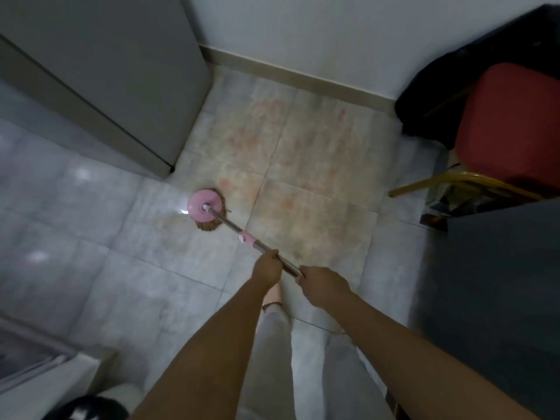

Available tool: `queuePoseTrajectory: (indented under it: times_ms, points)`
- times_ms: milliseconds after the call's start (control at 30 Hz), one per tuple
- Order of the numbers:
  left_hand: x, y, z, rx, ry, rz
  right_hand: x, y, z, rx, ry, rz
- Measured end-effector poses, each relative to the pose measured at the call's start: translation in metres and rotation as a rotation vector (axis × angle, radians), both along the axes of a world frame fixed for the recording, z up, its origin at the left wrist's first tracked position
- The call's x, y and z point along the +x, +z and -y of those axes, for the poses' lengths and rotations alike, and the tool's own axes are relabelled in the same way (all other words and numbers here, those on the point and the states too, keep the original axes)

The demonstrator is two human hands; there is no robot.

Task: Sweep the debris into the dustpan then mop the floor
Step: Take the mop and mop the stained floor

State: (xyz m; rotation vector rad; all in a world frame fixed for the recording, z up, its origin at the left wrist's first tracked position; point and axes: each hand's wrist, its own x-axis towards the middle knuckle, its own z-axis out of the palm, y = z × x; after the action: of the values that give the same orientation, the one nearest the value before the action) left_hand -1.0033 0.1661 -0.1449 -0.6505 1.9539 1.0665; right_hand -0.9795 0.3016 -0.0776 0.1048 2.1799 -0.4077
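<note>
A mop with a round pink head [203, 207] and brown strands rests on the pale tiled floor [306, 165], near the corner of a grey appliance. Its metal handle [230, 223], with a pink collar, slants down to the right toward me. My left hand [268, 268] grips the handle lower on the pole. My right hand [321, 284] holds it just behind, further up the pole. Reddish smears mark the tiles beyond the mop head. No dustpan or broom is in view.
A tall grey appliance [100, 71] stands at the left. The white wall with a beige skirting [291, 75] closes the far side. A red-seated chair with gold legs [512, 125] and a dark cabinet [497, 292] crowd the right. My legs and one foot show below.
</note>
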Motion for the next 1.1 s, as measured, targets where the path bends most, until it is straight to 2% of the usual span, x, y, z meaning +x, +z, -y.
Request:
queuePoseTrajectory:
  times_ms: [100,200,267,300,433,533,733,900,1033,1100]
  points:
    - [-0.032,0.008,0.054,0.128,0.408,0.055,-0.032,-0.006,0.063,-0.005,0.002,-0.034]
    - [-0.049,0.018,0.088,0.194,0.588,0.048,-0.048,0.002,0.086,-0.038,-0.023,0.0]
    - [-0.048,0.026,0.091,0.303,0.718,0.13,-0.039,0.019,0.072,-0.153,-0.164,0.086]
    - [-0.045,0.029,0.087,0.346,0.716,0.193,-0.031,0.029,0.059,-0.221,-0.264,0.129]
    - [-0.02,0.021,0.051,0.369,0.466,0.391,0.013,0.061,0.006,-0.353,-0.557,0.253]
    - [-0.005,0.003,0.025,0.347,0.387,0.399,0.031,0.066,-0.015,-0.319,-0.55,0.309]
    - [0.004,-0.037,0.021,0.284,0.425,0.342,0.041,0.028,0.004,-0.257,-0.533,0.236]
    - [-0.031,-0.052,0.05,0.284,0.548,0.429,0.024,-0.011,0.044,-0.27,-0.585,0.247]
    - [-0.072,-0.065,0.073,0.187,0.514,0.457,-0.015,-0.031,0.072,-0.269,-0.627,0.285]
    - [-0.095,-0.077,0.082,0.092,0.454,0.45,-0.037,-0.038,0.083,-0.316,-0.765,0.316]
